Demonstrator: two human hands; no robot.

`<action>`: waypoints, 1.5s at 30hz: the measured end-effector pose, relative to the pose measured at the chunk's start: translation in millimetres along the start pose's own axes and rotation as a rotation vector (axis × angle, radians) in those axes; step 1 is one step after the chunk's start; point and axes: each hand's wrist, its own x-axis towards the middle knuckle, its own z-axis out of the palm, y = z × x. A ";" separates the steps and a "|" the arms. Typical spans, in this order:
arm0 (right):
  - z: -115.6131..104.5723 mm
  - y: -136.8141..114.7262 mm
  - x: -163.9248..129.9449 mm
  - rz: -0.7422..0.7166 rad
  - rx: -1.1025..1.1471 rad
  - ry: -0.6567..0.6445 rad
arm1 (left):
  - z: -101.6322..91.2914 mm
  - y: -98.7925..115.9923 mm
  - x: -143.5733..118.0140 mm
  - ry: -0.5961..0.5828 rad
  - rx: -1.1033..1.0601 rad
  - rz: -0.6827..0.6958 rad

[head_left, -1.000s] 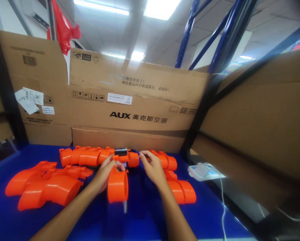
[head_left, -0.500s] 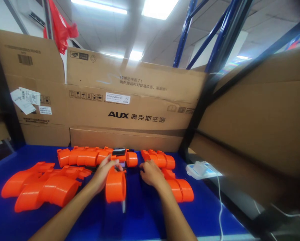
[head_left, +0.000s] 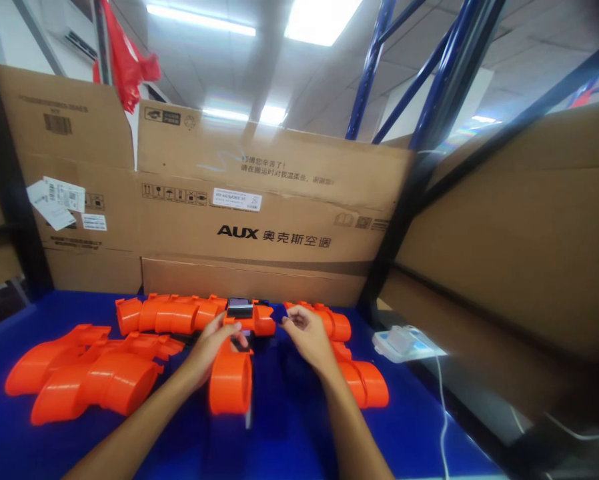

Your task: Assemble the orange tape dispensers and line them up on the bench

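Hands meet over the blue worktop (head_left: 289, 433): the left hand (head_left: 212, 347) has its grip closed round the top of an orange curved duct piece (head_left: 231, 381) standing at six o'clock of the small black-faced device (head_left: 240, 307). The right hand (head_left: 307, 337), which half a second ago lay low on the worktop, has lifted, its fingers pinched together at three o'clock of that piece; whether they hold anything cannot be told. That suggests the piece is being worked on, not moved. More orange duct parts (head_left: 92, 377) lie at nine o'clock, others (head_left: 362, 383) at three. An AUX cardboard carton (head_left: 274, 207) stands behind; its contents are hidden.
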 end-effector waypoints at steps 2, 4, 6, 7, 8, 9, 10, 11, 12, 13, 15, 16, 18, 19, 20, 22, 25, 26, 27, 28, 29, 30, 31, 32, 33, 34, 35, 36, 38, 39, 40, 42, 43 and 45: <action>6.7 -4.8 -1.9 0.013 0.201 -0.033 | -1.0 -1.7 0.4 -0.002 0.049 0.005; 13.5 -8.7 -4.6 0.031 0.304 -0.053 | -1.8 -2.9 0.7 -0.014 0.099 0.029; 19.8 -10.8 -7.3 0.036 0.355 -0.076 | -1.9 -3.7 0.6 -0.034 0.141 0.055; 22.6 -11.3 -8.6 0.034 0.367 -0.086 | -1.7 -3.9 0.4 -0.043 0.157 0.065; 25.1 -11.4 -9.7 0.028 0.372 -0.095 | -1.3 -4.0 0.1 -0.050 0.171 0.073; 27.3 -11.3 -10.9 0.020 0.366 -0.103 | -0.9 -4.1 -0.1 -0.054 0.183 0.081; 29.0 -11.2 -11.9 0.007 0.351 -0.106 | -0.6 -4.1 -0.3 -0.055 0.190 0.088; 30.3 -11.2 -13.0 -0.013 0.325 -0.105 | -0.3 -4.2 -0.3 -0.053 0.195 0.093; 31.0 -11.3 -14.0 -0.040 0.286 -0.105 | -0.3 -4.1 -0.2 -0.046 0.198 0.098; 31.2 -11.5 -15.1 -0.075 0.235 -0.105 | -0.5 -4.1 0.0 -0.038 0.200 0.103; 30.9 -12.4 -17.2 -0.152 0.114 -0.103 | -1.3 -3.9 0.8 -0.023 0.202 0.112; 30.6 -12.8 -18.3 -0.190 0.054 -0.100 | -1.9 -3.7 1.3 -0.014 0.201 0.118; 30.8 -13.4 -20.3 -0.254 -0.041 -0.085 | -3.2 -3.5 2.2 0.005 0.199 0.143; 31.2 -13.5 -21.3 -0.281 -0.071 -0.072 | -3.7 -3.4 2.6 0.009 0.200 0.157; 31.9 -13.5 -22.2 -0.305 -0.090 -0.056 | -4.0 -3.3 2.9 0.010 0.202 0.169; 33.3 -13.1 -23.8 -0.345 -0.111 -0.009 | -4.4 -3.4 3.4 0.000 0.209 0.177; 34.3 -12.3 -25.1 -0.393 -0.137 0.057 | -4.1 -3.8 3.8 -0.019 0.218 0.181; 34.2 -12.0 -25.3 -0.410 -0.150 0.065 | -3.9 -3.8 3.7 -0.023 0.220 0.185; 34.0 -11.7 -25.2 -0.429 -0.163 0.062 | -3.6 -3.7 3.6 -0.027 0.223 0.189; 33.7 -11.3 -25.1 -0.449 -0.177 0.053 | -3.3 -3.5 3.3 -0.030 0.225 0.191; 33.5 -10.8 -24.8 -0.469 -0.190 0.040 | -3.0 -3.1 2.9 -0.034 0.226 0.189; 33.3 -10.2 -24.4 -0.490 -0.203 0.030 | -2.7 -2.7 2.5 -0.038 0.225 0.184; 33.2 -9.6 -24.0 -0.508 -0.217 0.022 | -2.3 -2.1 2.0 -0.041 0.222 0.180; 33.2 -9.0 -23.7 -0.525 -0.231 0.015 | -2.0 -1.7 1.6 -0.042 0.219 0.176; 33.2 -8.5 -23.3 -0.538 -0.246 0.009 | -1.8 -1.3 1.2 -0.042 0.215 0.174; 33.2 -8.1 -23.1 -0.548 -0.261 0.002 | -1.7 -1.1 0.8 -0.041 0.212 0.172; 33.2 -8.0 -23.0 -0.554 -0.276 -0.006 | -1.7 -1.0 0.6 -0.039 0.211 0.171; 33.0 -8.2 -23.0 -0.558 -0.291 -0.012 | -1.8 -1.1 0.5 -0.039 0.212 0.171; 32.6 -9.4 -23.6 -0.564 -0.320 -0.029 | -2.1 -1.7 0.4 -0.041 0.218 0.173; 32.3 -10.4 -24.1 -0.568 -0.333 -0.038 | -2.3 -2.0 0.4 -0.042 0.221 0.174; 32.0 -11.5 -24.8 -0.572 -0.347 -0.044 | -2.4 -2.3 0.5 -0.042 0.224 0.175; 31.9 -13.5 -26.2 -0.580 -0.371 -0.038 | -2.2 -2.7 0.4 -0.044 0.225 0.175; 32.0 -14.2 -26.9 -0.582 -0.382 -0.026 | -2.0 -2.8 0.2 -0.043 0.223 0.173; 32.9 -14.8 -27.7 -0.582 -0.405 0.010 | -1.2 -3.1 -0.2 -0.041 0.222 0.170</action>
